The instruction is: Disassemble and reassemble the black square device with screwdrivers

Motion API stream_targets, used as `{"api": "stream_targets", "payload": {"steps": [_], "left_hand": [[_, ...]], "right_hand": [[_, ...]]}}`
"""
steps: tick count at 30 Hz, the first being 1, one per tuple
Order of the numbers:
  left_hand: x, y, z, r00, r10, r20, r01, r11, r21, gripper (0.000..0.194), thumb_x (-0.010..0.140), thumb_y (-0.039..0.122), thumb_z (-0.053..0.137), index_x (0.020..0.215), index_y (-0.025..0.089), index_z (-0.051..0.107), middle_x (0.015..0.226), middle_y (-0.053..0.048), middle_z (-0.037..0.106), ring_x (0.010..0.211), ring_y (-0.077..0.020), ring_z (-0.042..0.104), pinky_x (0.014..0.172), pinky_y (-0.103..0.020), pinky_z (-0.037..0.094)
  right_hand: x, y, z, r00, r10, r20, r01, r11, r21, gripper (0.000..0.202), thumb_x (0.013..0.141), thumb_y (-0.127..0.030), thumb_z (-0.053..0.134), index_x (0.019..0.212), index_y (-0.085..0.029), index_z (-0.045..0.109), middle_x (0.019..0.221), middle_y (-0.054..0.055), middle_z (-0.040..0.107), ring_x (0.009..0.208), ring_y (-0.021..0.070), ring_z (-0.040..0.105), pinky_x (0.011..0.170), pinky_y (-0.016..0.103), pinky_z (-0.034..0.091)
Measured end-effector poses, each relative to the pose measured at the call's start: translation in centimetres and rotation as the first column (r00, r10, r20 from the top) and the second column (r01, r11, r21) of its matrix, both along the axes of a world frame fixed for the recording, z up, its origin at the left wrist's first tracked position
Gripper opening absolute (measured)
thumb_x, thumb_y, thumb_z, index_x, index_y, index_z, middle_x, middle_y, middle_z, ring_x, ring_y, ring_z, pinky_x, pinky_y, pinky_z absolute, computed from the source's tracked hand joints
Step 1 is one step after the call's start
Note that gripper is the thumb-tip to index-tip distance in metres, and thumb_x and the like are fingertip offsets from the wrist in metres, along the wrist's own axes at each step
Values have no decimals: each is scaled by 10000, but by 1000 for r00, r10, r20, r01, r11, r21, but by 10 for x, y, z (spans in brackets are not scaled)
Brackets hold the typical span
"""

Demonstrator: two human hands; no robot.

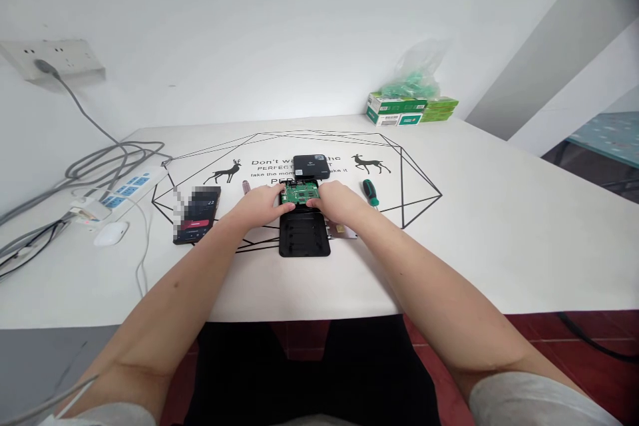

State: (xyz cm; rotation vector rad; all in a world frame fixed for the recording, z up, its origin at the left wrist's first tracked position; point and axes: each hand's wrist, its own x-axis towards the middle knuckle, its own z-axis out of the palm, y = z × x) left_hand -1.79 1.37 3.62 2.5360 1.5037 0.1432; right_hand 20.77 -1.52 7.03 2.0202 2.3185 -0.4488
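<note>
A green circuit board (pixel 299 194) sits in a black housing at the middle of the table. My left hand (pixel 263 204) grips its left edge, thumb on the near side. At the right edge my right hand (pixel 335 202) is closed on it in the same way, thumb at the near corner. Directly in front lies an open black plastic cover (pixel 304 237), inner side up. Behind the board is a flat black box (pixel 310 166) with small labels. A green-and-black-handled screwdriver (pixel 370 192) lies right of my right hand. Partly under my right wrist is a flat card-like piece (pixel 342 231).
Left of my left arm lies a phone (pixel 198 215), partly pixelated. A power strip (pixel 130 192), tangled cables (pixel 94 165) and a white case (pixel 110 233) occupy the left side. Green-and-white boxes (pixel 397 108) with a plastic bag (pixel 414 80) stand against the wall.
</note>
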Motion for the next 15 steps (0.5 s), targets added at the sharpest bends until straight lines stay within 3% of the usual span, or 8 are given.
{"api": "stream_targets", "payload": {"steps": [8,15], "left_hand": [[0,1,-2,1000,-9,1,9,1000,11,607,1060,630,490,1464,208,655,1356,-161,795,1341,-413,708,1066,-493,550],[1,-3,2,1000,-9,-17,9,1000,11,647,1047,622,486,1484,171,642,1374,-183,782,1337,-413,708,1057,-487,560]], "right_hand": [[-2,-4,4,999,-15,30,15,999,31,403,1109,-460,629,1181,-107,810,1043,213,848,980,282,837,820,296,576],[0,-5,7,997,-41,-58,39,999,-26,332,1086,-420,679,1183,-118,780,877,135,831,775,232,809,739,293,561]]}}
